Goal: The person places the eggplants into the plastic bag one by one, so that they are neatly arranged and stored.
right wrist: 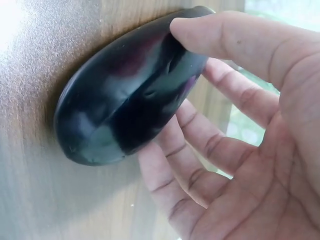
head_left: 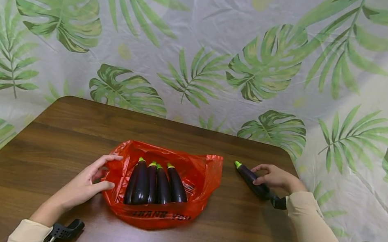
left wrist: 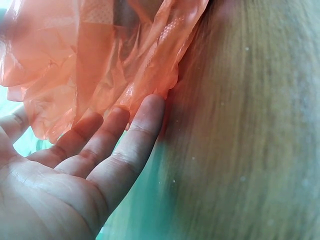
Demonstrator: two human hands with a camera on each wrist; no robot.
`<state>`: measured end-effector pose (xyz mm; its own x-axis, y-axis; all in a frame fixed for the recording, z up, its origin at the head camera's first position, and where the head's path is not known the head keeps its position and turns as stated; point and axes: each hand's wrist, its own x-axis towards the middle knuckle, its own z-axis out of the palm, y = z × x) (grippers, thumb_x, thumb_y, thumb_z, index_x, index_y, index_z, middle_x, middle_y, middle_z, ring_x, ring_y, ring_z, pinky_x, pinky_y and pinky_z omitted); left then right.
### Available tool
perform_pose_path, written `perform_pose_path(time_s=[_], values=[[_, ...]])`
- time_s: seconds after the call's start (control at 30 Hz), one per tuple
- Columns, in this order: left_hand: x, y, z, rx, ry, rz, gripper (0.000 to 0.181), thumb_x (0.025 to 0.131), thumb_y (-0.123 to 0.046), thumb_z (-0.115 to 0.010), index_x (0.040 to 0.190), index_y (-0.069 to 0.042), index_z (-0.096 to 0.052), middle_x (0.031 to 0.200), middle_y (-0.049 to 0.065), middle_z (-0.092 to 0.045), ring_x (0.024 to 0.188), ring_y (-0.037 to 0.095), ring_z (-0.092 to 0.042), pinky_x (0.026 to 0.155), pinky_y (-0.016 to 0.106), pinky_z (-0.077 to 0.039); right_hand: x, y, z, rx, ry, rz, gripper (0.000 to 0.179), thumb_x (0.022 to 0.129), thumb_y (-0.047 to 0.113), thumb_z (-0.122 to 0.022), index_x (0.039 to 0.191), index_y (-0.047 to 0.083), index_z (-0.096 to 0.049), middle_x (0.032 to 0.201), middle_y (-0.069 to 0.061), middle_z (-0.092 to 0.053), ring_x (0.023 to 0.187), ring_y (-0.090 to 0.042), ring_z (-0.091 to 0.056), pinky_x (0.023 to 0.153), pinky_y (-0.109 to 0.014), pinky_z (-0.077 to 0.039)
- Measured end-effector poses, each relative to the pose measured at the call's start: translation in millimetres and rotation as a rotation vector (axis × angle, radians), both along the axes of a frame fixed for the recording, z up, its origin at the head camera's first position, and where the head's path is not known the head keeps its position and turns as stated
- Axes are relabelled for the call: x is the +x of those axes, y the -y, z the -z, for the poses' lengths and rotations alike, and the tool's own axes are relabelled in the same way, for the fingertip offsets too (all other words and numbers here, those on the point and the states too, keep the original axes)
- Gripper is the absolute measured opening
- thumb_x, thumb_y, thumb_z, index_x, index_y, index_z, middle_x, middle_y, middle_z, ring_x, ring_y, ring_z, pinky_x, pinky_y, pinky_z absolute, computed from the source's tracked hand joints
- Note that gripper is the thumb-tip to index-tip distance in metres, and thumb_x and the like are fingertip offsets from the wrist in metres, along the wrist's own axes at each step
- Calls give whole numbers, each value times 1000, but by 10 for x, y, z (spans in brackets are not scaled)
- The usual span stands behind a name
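A red plastic bag (head_left: 210, 181), with "THANK YOU" printed on its front, lies with its mouth wide on the table. Several dark purple eggplants (head_left: 141, 188) with green stem ends rest inside it, side by side. At the bag's left edge is my left hand (head_left: 81, 183); its loosely extended fingertips (left wrist: 150, 107) touch the crumpled plastic in the left wrist view. To the right of the bag, my right hand (head_left: 275, 177) holds a single eggplant (right wrist: 125, 95) between thumb and fingers. That eggplant is at the tabletop, its green end pointing to the far left.
The brown wooden table (head_left: 222, 240) has rounded far corners. Directly behind it hangs a leaf-patterned cloth (head_left: 206, 36), which also runs along both sides. A black wrist strap mount (head_left: 68, 230) sits at the left wrist.
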<state>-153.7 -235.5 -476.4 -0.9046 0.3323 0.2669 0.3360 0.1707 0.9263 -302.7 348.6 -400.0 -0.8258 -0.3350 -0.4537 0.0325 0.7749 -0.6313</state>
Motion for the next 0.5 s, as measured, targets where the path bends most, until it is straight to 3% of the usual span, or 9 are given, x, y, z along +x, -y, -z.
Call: perform_pose_path(time_s=[0.13, 0.33, 0.5], values=[[-1, -1, 6, -3, 1, -4, 60, 100, -2, -66, 155, -7, -43, 135, 29, -56, 110, 10, -69, 85, 30, -64, 27, 43, 36, -19, 15, 52, 58, 98, 14, -72, 147, -6, -49, 90, -2, -55, 67, -10, -47, 64, -27, -41], [1, -4, 7, 0, 11, -6, 61, 100, -3, -67, 155, -8, -43, 134, 28, -56, 110, 11, -69, 85, 29, -64, 62, 80, 59, -84, 48, 81, 58, 102, 14, -67, 149, -9, -43, 112, -13, -65, 89, -14, -68, 78, -31, -60], [3, -7, 2, -5, 15, -11, 61, 100, -4, -67, 155, -8, -43, 134, 27, -57, 110, 11, -70, 85, 29, -63, 71, 124, 55, -110, 42, 94, 59, 103, 19, -67, 152, -5, -43, 112, -10, -64, 92, -15, -68, 82, -33, -60]])
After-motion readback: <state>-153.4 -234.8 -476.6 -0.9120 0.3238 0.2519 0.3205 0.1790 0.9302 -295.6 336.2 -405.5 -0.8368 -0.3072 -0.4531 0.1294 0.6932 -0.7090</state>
